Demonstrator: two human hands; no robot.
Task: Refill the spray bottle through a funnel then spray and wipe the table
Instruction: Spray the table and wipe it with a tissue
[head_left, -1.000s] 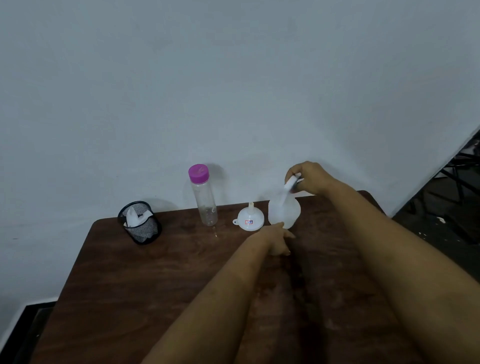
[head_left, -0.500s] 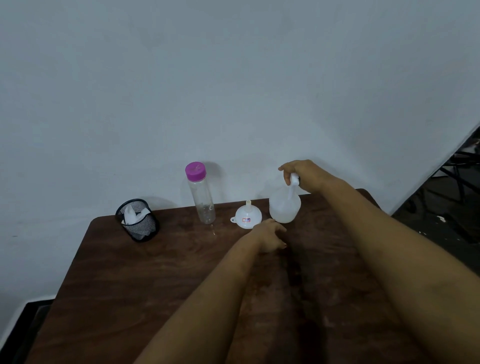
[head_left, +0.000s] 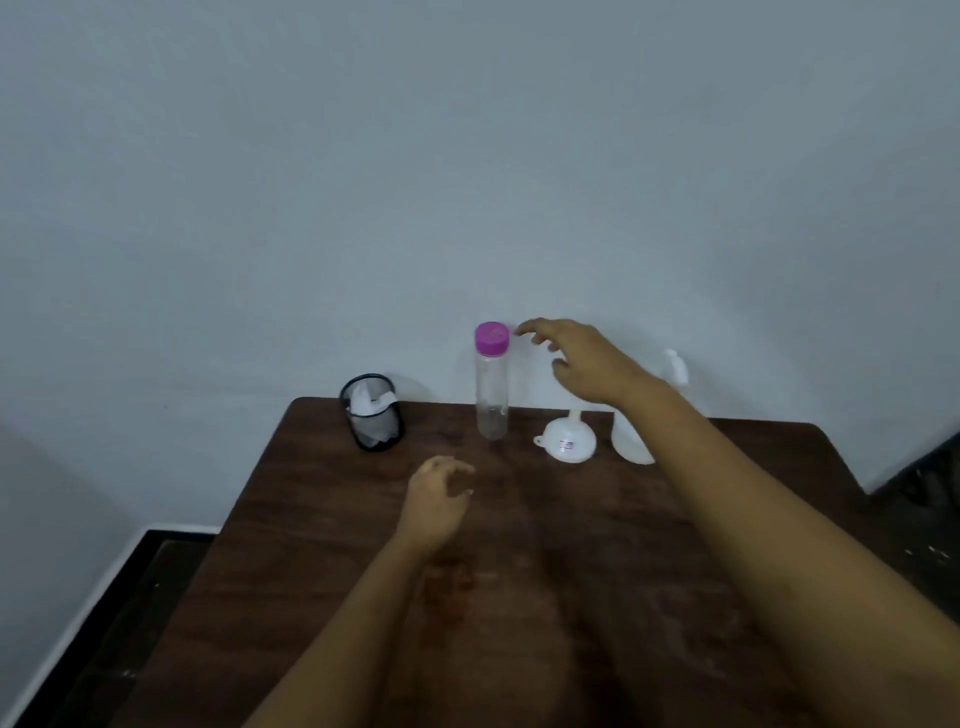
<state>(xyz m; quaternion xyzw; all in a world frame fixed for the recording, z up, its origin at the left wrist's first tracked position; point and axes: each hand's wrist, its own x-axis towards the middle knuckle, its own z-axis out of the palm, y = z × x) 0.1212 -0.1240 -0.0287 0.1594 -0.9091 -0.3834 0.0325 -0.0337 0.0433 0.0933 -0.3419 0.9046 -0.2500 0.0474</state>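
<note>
A clear tall bottle (head_left: 491, 405) with a pink cap (head_left: 491, 338) stands at the far edge of the brown table (head_left: 597, 545). My right hand (head_left: 582, 361) hovers open just right of the cap, fingers spread, holding nothing. A white funnel (head_left: 567, 441) lies upside down on the table right of the bottle. The white spray bottle (head_left: 631, 441) stands behind my right forearm, partly hidden; its spray head (head_left: 674, 366) shows above the arm. My left hand (head_left: 439, 501) hangs over the table in front of the clear bottle, fingers loosely curled and empty.
A black mesh cup (head_left: 372, 422) holding white cloth or tissue stands at the table's far left corner. A pale wall rises right behind the table. Dark floor shows past the left and right edges.
My right hand has let go of the spray bottle's head and moved left toward the pink-capped bottle. My left hand has drawn back from the funnel area. The view has shifted left.
</note>
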